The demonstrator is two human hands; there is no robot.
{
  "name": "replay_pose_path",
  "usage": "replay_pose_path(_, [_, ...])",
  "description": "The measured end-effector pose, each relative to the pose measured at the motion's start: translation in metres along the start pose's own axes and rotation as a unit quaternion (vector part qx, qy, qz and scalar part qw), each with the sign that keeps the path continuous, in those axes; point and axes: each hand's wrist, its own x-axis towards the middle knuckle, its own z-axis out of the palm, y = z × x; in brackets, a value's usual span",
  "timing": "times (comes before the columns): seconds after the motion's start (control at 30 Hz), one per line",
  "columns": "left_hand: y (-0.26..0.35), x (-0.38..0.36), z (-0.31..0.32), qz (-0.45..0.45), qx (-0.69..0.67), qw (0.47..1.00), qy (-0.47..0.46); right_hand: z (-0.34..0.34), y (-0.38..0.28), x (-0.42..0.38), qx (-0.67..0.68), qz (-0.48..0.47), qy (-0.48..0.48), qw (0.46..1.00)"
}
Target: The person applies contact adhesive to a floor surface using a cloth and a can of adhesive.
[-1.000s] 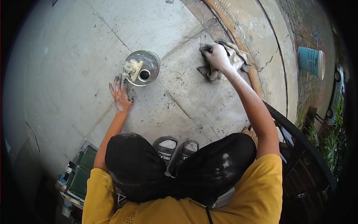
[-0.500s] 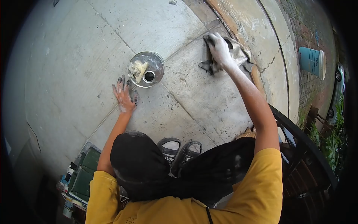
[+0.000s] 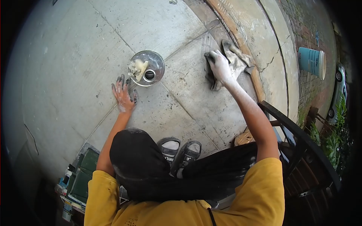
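Observation:
My right hand (image 3: 218, 67), coated in pale dust with dark fingertips, is closed on a grey, stained rag (image 3: 236, 63) pressed against the concrete floor (image 3: 188, 105). Part of the rag trails out to the right of the hand. Dark smear marks show on the floor just above it. My left hand (image 3: 123, 95) lies flat with fingers spread, its fingertips blackened. Close to those fingers stands a round metal can (image 3: 157, 64) with an open spout hole. On its top sits a crumpled, yellowish-white lump (image 3: 136, 69) whose material I cannot make out.
A blue bucket (image 3: 310, 61) lies tilted at the right beyond a raised, cracked ledge (image 3: 269, 56). A dark slatted bench or chair (image 3: 301, 150) curves beside my right arm. Green boxes (image 3: 83, 177) sit at lower left. My sandalled feet (image 3: 179, 152) are below.
My right hand has dragged the rag down toward me across the floor, uncovering dark smears above. My left hand stays flat in its place beside the can.

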Motion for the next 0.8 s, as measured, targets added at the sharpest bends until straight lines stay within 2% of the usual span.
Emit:
replay_pose_path(0.07, [0.0,-0.002,0.004,-0.004,0.013,1.0,-0.004,-0.001,-0.001,0.001,0.037,0.016,0.004,0.999])
replay_pose_path(0.17, [0.001,-0.001,0.002,-0.01,0.038,0.999,-0.019,-0.006,-0.001,0.067,0.012,0.005,0.058,0.998])
replay_pose_path(0.23, [0.006,0.002,-0.003,-0.004,0.009,1.0,-0.006,-0.015,0.001,0.106,0.02,0.04,0.029,0.999])
replay_pose_path(0.3, [0.006,-0.002,-0.006,-0.002,0.009,1.0,-0.012,-0.008,0.004,0.087,-0.038,-0.002,0.059,0.998])
replay_pose_path(0.37, [0.005,0.002,-0.002,-0.008,0.004,1.0,-0.005,-0.004,0.002,0.044,-0.025,0.035,-0.007,0.999])
replay_pose_path(0.43, [0.003,0.001,0.0,0.007,0.007,1.0,0.004,-0.004,-0.002,0.021,0.017,0.034,0.021,0.999])
replay_pose_path(0.5, [0.001,-0.001,0.001,0.0,0.017,1.0,-0.007,-0.009,-0.001,0.048,0.0,0.058,-0.011,0.998])
replay_pose_path(0.53, [0.0,-0.002,0.002,-0.006,0.027,0.999,-0.018,-0.011,-0.001,0.067,-0.007,0.029,0.045,0.999])
replay_pose_path(0.63, [0.006,0.004,-0.004,0.0,0.007,1.0,-0.005,-0.018,0.006,0.107,-0.003,0.049,0.023,0.999])
replay_pose_path(0.77, [0.007,0.002,-0.004,-0.006,-0.009,1.0,-0.008,-0.002,0.004,0.04,-0.036,-0.011,0.035,0.999])
replay_pose_path(0.8, [0.006,0.003,-0.001,0.001,-0.002,1.0,-0.001,-0.002,0.001,0.037,-0.025,0.012,0.024,0.999])
